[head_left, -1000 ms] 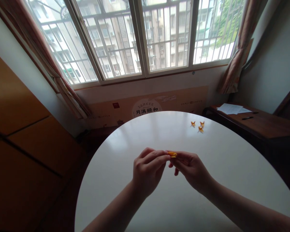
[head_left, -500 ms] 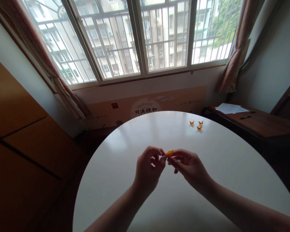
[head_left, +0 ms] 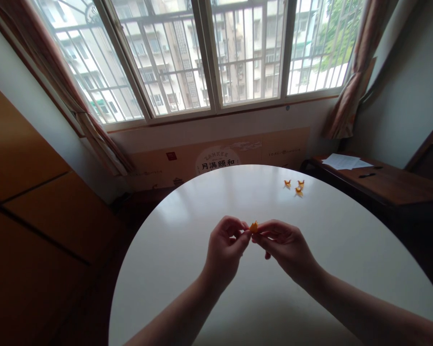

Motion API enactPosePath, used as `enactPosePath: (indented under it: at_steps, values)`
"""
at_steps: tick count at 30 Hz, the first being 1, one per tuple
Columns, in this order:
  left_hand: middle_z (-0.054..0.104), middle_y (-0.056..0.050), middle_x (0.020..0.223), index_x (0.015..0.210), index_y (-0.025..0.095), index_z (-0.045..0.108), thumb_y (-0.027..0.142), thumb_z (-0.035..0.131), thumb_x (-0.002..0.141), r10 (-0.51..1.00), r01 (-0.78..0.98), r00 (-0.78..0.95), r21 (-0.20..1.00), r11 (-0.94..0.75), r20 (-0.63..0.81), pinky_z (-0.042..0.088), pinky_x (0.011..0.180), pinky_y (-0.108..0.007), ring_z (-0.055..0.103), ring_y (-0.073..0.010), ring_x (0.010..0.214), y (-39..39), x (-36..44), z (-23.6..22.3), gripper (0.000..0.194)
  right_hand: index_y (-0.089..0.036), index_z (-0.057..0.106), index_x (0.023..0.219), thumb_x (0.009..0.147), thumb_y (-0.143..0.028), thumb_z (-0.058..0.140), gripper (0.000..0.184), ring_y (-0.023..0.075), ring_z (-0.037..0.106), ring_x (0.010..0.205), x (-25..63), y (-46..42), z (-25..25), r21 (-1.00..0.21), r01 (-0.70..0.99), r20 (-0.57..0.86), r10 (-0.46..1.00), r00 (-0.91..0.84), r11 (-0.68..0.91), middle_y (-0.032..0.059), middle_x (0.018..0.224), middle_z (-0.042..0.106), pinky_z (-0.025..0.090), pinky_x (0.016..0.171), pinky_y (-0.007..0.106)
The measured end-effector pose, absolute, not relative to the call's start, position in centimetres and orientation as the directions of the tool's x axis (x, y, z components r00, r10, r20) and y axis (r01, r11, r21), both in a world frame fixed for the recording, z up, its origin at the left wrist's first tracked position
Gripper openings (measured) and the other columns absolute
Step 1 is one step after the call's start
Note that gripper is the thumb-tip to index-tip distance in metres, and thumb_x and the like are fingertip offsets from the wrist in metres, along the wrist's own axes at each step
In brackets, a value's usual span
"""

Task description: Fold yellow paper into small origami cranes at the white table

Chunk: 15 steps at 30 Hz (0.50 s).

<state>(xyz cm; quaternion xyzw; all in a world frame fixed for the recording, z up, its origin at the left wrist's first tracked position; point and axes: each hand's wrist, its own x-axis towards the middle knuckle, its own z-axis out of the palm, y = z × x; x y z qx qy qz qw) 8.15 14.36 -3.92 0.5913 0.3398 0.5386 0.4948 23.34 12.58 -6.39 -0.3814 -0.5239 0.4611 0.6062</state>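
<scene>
One smooth orange-brown cabinet (head_left: 29, 192), dark seams btwn flat panels, sits at 9 o'clock from the hands; pleated pinkish curtain (head_left: 101, 144) at 10. Round table (head_left: 147, 269) below: glossy, white. L hand (head_left: 223, 250): thumb & index nearly closed, pinching L side of a small, pointy orange-yellow folded piece (head_left: 253, 228), held above tabletop. R hand (head_left: 290, 244): thumb & index pinch its R side, other fingers loosely bent. At 2 o'clock, 3 sm. bird-shaped folded figures (head_left: 299, 191) close together; beyond, flat white papers (head_left: 341, 161) on brown wood side table (head_left: 404, 187).
</scene>
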Motion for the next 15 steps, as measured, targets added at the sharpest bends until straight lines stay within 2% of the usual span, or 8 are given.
enactPosePath:
  at_steps: [5,9,12,15]
  values:
    - [0.063,0.0,0.078,0.078,0.017,0.055,0.034,0.079,0.073,0.954,-0.167,0.188,0.965,-0.201,0.232,0.038,0.039,-0.015,0.05,-0.0072,0.055,14.42,8.24,-3.98,0.03,-0.019,0.07,0.081,0.067,-0.037,0.087,0.028,0.0194,0.065,0.068,23.36,12.74,-6.5,-0.948,-0.194,0.247,0.968,0.046,0.252,0.0048,0.075,0.07,0.05,0.041,0.022]
    - [0.061,0.0,0.078,0.078,0.016,0.055,0.034,0.08,0.072,0.959,-0.224,0.206,0.964,-0.146,0.193,0.038,0.04,-0.015,0.05,-0.0072,0.057,14.58,8.31,-4.08,0.031,-0.021,0.068,0.093,0.065,-0.033,0.088,0.036,0.0171,0.062,0.068,23.37,12.95,-6.6,-0.931,-0.296,0.212,0.977,0.034,0.212,0.0031,0.08,0.07,0.049,0.041,0.02]
    - [0.06,0.0,0.078,0.078,0.016,0.055,0.033,0.079,0.073,0.954,-0.21,0.217,0.965,-0.159,0.205,0.038,0.04,-0.015,0.049,-0.0068,0.057,14.7,8.26,-4.12,0.03,-0.02,0.072,0.1,0.069,-0.033,0.086,0.037,0.0158,0.061,0.065,23.46,13.07,-6.46,-0.93,-0.338,0.165,0.986,-0.034,0.144,0.005,0.083,0.072,0.048,0.041,0.02]
    - [0.06,0.0,0.077,0.077,0.016,0.055,0.031,0.079,0.073,0.944,-0.17,0.217,0.962,-0.213,0.247,0.038,0.04,-0.015,0.048,-0.007,0.057,14.72,8.19,-4.06,0.029,-0.018,0.077,0.091,0.068,-0.034,0.086,0.03,0.0157,0.061,0.064,23.57,13.09,-6.07,-0.935,-0.341,0.132,0.987,-0.092,0.093,0.006,0.079,0.072,0.046,0.042,0.02]
